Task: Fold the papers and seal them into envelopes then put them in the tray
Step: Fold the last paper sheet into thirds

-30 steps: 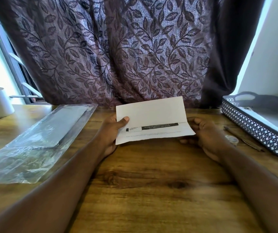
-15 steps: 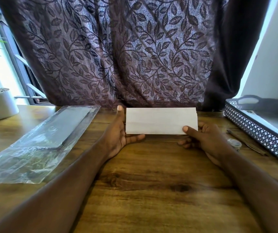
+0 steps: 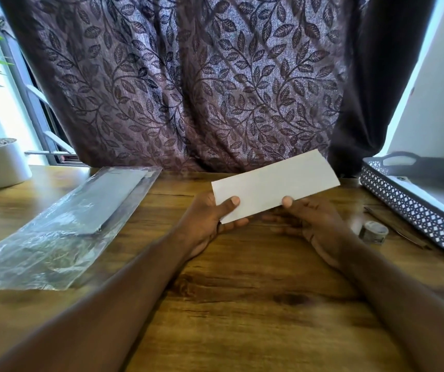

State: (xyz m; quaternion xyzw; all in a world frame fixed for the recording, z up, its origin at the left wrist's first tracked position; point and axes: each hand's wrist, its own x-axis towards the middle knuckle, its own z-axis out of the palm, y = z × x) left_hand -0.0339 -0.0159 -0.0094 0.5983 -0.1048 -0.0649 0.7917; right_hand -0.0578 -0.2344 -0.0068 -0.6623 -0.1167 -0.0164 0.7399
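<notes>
Left hand and right hand each pinch the envelope by its near edge, thumbs on top, just above the table. Looks light and bendy, so 2 edge grips suit it. Level a moment ago, now its right end tips up toward the tray

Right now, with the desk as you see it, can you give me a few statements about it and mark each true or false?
1. The left hand and the right hand both hold the envelope. True.
2. The envelope lies in the tray. False: it is held above the table, to the left of the grey tray.
3. A clear plastic sleeve lies on the table at the person's left. True.
4. The plant pot is black. False: the pot is white.
</notes>
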